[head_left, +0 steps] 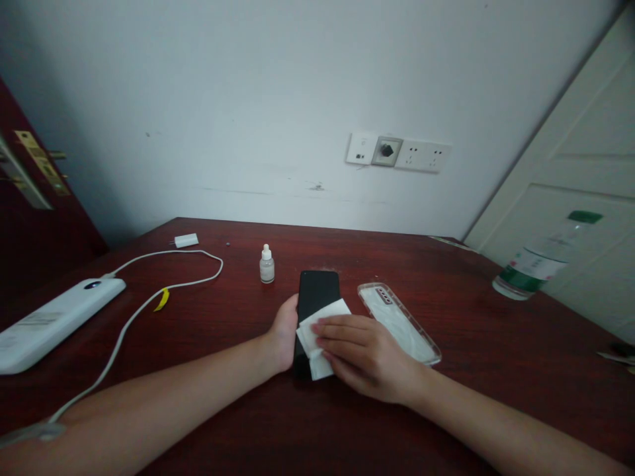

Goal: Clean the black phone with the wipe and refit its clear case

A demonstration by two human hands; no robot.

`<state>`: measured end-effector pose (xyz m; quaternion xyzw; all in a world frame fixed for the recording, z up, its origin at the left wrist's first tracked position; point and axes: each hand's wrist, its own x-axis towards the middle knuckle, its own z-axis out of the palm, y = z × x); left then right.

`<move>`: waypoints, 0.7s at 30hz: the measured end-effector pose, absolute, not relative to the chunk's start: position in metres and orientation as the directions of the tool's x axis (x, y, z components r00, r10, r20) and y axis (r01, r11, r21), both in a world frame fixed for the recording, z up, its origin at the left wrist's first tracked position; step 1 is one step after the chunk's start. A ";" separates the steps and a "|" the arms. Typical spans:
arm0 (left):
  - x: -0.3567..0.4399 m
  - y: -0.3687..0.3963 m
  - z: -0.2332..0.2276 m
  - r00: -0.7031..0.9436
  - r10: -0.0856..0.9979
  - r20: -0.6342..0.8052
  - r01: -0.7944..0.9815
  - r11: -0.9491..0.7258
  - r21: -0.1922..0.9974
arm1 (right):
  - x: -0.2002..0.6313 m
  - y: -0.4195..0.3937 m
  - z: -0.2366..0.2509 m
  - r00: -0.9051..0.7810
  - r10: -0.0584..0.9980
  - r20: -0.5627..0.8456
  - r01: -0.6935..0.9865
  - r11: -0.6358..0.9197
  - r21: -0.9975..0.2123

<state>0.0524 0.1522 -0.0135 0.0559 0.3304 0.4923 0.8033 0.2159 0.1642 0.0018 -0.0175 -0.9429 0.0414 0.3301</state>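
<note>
Hands on a phone at the table's middle.
I see my left hand [284,332] gripping the black phone [317,297] by its left edge on the red-brown table [446,277]; my right hand [364,354] presses a white wipe [317,330] flat on the screen, fingers extended. A clear case [399,320] lies just right; a small dropper bottle [266,264] stands near.

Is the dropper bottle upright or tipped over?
Upright: the dropper bottle stands on its base on the table, capped nozzle pointing up.

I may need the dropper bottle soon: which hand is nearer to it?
Left. The left hand grips the phone's left edge, just below-right of the dropper bottle. The right hand presses a white wipe on the phone, farther right.
</note>
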 end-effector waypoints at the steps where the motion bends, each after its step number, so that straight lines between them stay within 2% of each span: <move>1: 0.052 0.152 -0.013 0.322 0.814 -0.484 -0.732 0.538 0.418 | 0.217 0.166 0.001 -0.757 0.070 0.650 0.021 0.996 -0.083; 3: 0.053 0.153 -0.013 0.350 0.820 -0.453 -0.710 0.548 0.442 | 0.218 0.168 0.001 -0.716 0.061 0.696 0.018 0.997 -0.069; 6: 0.053 0.152 -0.011 0.328 0.868 -0.373 -0.748 0.480 0.459 | 0.218 0.168 0.001 -0.702 -0.019 0.712 -0.064 0.997 -0.037; 11: 0.053 0.149 -0.007 0.295 0.880 -0.372 -0.752 0.454 0.478 | 0.215 0.158 0.001 -0.699 -0.141 0.702 -0.195 0.981 0.002; 16: 0.054 0.148 -0.006 0.293 0.884 -0.365 -0.727 0.454 0.516 | 0.213 0.155 -0.002 -0.776 -0.196 0.599 -0.248 0.969 -0.004; 21: 0.054 0.150 -0.009 0.272 0.895 -0.353 -0.732 0.430 0.528 | 0.211 0.157 -0.002 -0.879 -0.190 0.437 -0.236 0.970 -0.054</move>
